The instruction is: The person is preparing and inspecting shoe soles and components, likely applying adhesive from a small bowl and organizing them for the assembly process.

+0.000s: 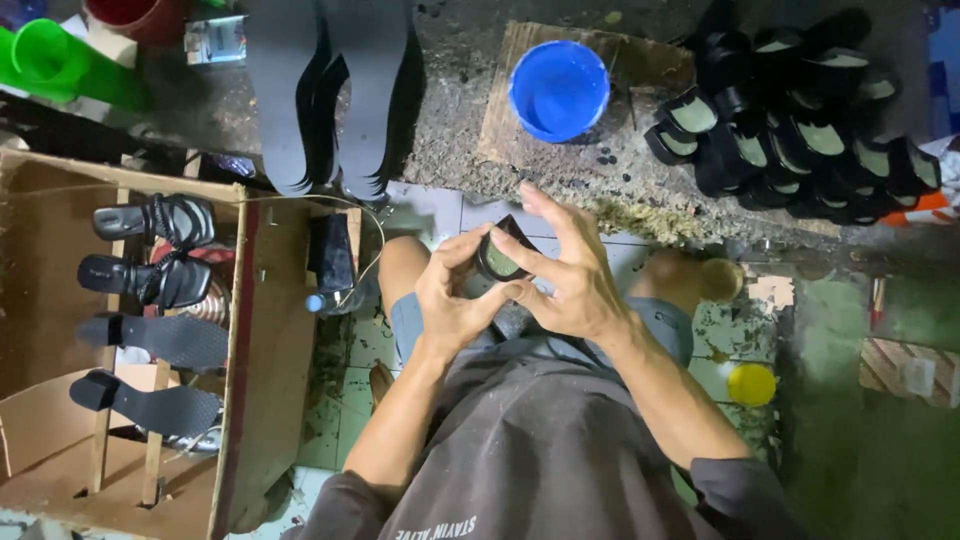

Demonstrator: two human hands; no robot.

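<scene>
Holding a small black sandal piece with a pale green insole [497, 258] in front of the body, above the knees. Left hand [455, 300] gripping it from below, fingers curled around its edge; right hand [570, 275] pinching its top side with thumb and fingers. Sitting near a blue bucket [559, 90], a pile of black sandals [800, 140] lying well apart at right. Resting at left, in a cardboard box [265, 330], four more sandals [155, 285].
</scene>
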